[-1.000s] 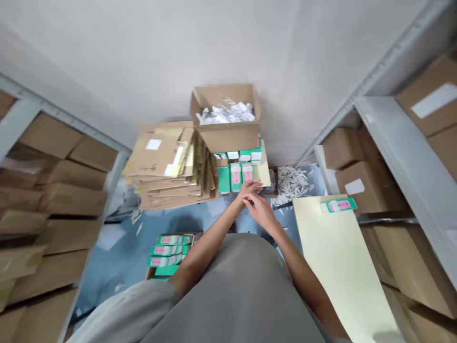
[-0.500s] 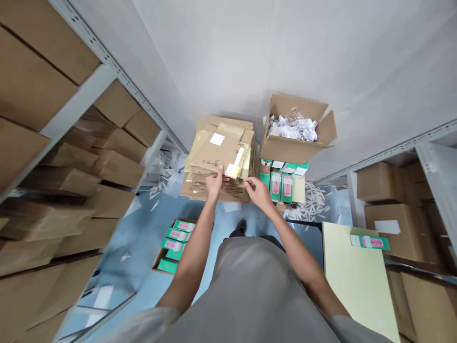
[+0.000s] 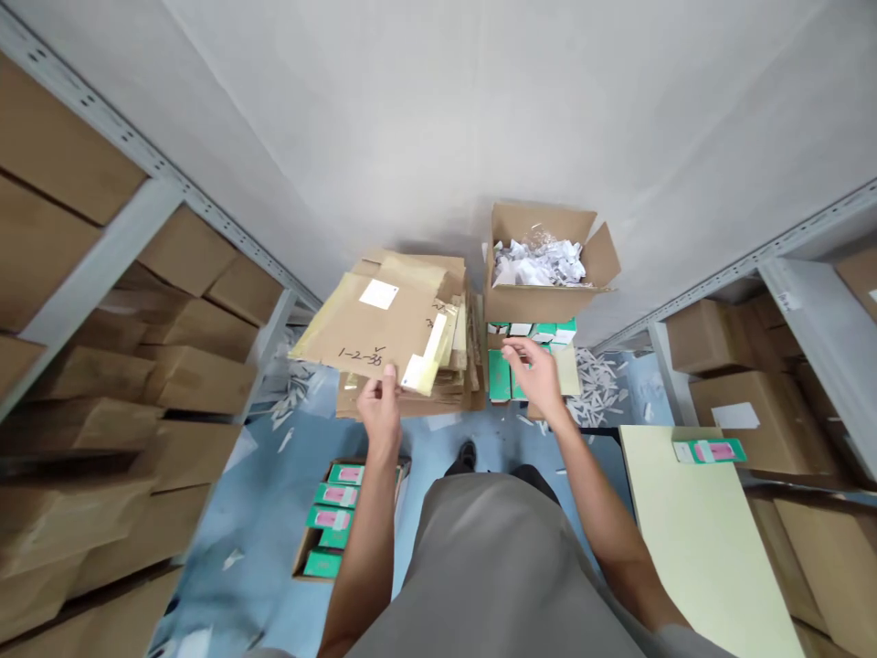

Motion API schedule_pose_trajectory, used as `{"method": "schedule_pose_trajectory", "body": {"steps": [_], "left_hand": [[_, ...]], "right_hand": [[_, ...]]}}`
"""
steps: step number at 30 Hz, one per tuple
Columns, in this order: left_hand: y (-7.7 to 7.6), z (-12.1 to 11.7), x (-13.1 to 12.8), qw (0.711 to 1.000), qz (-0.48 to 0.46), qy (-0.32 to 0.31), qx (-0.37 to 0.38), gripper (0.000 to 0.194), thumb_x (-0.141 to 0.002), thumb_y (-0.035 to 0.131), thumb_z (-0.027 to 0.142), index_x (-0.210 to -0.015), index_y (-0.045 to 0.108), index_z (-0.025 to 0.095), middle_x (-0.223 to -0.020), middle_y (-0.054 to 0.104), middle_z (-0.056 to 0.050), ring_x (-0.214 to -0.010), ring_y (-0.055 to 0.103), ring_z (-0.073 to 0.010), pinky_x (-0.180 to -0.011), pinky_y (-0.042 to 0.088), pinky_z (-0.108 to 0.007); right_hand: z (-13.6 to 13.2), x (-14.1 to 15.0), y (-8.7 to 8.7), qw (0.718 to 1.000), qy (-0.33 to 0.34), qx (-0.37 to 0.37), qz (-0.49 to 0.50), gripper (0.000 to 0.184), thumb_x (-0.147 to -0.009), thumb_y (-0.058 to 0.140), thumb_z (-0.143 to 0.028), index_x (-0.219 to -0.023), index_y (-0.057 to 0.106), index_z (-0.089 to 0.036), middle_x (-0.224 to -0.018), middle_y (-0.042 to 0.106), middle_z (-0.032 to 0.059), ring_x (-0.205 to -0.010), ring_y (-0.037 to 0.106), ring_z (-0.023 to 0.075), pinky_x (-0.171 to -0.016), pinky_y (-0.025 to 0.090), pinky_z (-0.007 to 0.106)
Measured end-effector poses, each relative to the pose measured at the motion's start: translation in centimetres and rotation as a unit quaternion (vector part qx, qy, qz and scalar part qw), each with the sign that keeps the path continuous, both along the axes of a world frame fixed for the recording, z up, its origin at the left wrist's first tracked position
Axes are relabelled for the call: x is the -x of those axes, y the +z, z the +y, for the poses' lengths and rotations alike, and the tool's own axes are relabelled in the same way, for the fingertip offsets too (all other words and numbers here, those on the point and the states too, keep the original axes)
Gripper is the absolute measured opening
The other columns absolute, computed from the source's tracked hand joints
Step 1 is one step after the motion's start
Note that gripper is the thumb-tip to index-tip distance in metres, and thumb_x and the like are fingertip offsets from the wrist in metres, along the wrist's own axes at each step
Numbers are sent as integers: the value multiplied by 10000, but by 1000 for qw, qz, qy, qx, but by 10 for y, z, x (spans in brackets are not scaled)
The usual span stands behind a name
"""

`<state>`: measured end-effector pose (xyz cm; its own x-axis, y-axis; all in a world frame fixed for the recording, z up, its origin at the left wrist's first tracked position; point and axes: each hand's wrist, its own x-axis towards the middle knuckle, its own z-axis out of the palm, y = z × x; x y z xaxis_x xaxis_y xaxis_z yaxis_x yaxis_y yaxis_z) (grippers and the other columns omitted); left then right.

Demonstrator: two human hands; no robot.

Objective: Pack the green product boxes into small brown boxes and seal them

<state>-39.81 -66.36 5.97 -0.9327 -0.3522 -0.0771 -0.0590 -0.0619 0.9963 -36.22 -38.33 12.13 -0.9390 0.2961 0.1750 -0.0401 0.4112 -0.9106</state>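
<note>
My left hand [image 3: 381, 416] grips the near edge of a flattened cardboard box [image 3: 343, 315], thumb on top. The sheet is tilted and raised at its left side, with handwriting, a white label and yellowish tape on it. Beneath it lies a stack of flattened cardboard [image 3: 474, 361], partly hidden. My right hand [image 3: 538, 376] hovers to the right of the stack, loosely open with bent fingers and nothing visible in it. Below that hand are several green boxes [image 3: 499, 379], some covered by the hand.
An open carton [image 3: 541, 304] full of crumpled white paper stands behind the green boxes. More green boxes sit in a low carton [image 3: 301, 553] on the floor. At right is a pale tabletop [image 3: 705, 539] bearing one green-and-pink box [image 3: 709, 451]. Shelves of cartons [image 3: 206, 320] flank both sides.
My left hand has lifted the top flattened box and shifted it left and nearer. My right hand has moved from the stack's edge to over the green boxes. The view has shifted slightly.
</note>
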Motion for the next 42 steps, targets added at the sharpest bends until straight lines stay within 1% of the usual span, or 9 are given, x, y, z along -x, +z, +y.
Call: {"method": "schedule_pose_trajectory", "body": {"steps": [6, 13, 17, 21, 23, 26, 31, 36, 42], "left_hand": [[19, 21, 1, 989, 15, -148, -3, 584, -842, 826, 746, -754, 617, 208, -688, 615, 15, -686, 608, -152, -663, 521, -249], [51, 153, 12, 861, 45, -502, 66, 541, -823, 824, 725, -865, 796, 186, -896, 820, -82, -860, 746, -250, -782, 627, -338], [62, 249, -17, 720, 67, -684, 99, 465, -908, 778, 648, -931, 843, 188, -985, 858, -94, -930, 784, -284, -850, 649, -379], [48, 349, -67, 583, 67, -796, 147, 396, -953, 749, 595, -1015, 867, 221, -1116, 871, -89, -1061, 806, -322, -942, 665, -415], [27, 402, -100, 572, 87, -799, 163, 378, -952, 748, 581, -1045, 855, 230, -1174, 863, -95, -1143, 798, -330, -1024, 653, -440], [-15, 481, -157, 608, 93, -775, 145, 454, -943, 734, 596, -1188, 797, 219, -1225, 844, -119, -1177, 795, -314, -1085, 641, -470], [-79, 585, -264, 580, 48, -805, 111, 472, -942, 722, 558, -1243, 741, 195, -1276, 818, -153, -1249, 773, -315, -1132, 623, -480], [-107, 627, -345, 520, 1, -846, 119, 459, -902, 743, 490, -1236, 764, 176, -1371, 794, -166, -1328, 742, -326, -1208, 575, -490], [-109, 649, -363, 515, -67, -839, 163, 527, -1021, 549, 595, -1255, 771, 178, -1312, 803, -176, -1319, 747, -326, -1151, 607, -506]], "right_hand": [[69, -69, 52, 972, -216, -19, 92, 400, -1048, 721, -564, -1257, 782, -229, -1228, 837, 116, -1142, 800, 258, -980, 666, 403], [166, -208, 67, 907, -394, -74, 126, 592, -1008, 796, -587, -1522, 684, -313, -1562, 703, 110, -1434, 683, 314, -1202, 581, 569], [214, -305, 38, 885, -454, -7, 105, 663, -981, 821, -612, -1553, 656, -322, -1558, 711, 108, -1372, 721, 307, -1198, 580, 579], [244, -405, -7, 846, -525, 67, 69, 577, -962, 829, -596, -1416, 735, -253, -1374, 806, 118, -1186, 780, 285, -1065, 640, 502], [254, -453, -34, 830, -549, 94, 41, 466, -956, 819, -579, -1255, 772, -224, -1206, 844, 104, -1029, 791, 262, -928, 663, 440], [263, -514, -81, 806, -579, 122, 12, 394, -932, 793, -572, -1093, 734, -218, -1015, 834, 81, -860, 762, 240, -784, 651, 394], [263, -577, -152, 735, -669, 112, -28, 324, -922, 683, -535, -1064, 649, -246, -1062, 807, 116, -1010, 777, 302, -1026, 644, 542], [255, -596, -185, 696, -693, 182, -49, 406, -857, 614, -435, -1201, 656, -223, -1279, 788, 173, -1198, 749, 324, -1134, 605, 563], [240, -610, -185, 661, -689, 291, -56, 596, -968, 527, -567, -1417, 646, -194, -1543, 689, 186, -1347, 712, 306, -1088, 646, 469]]}}
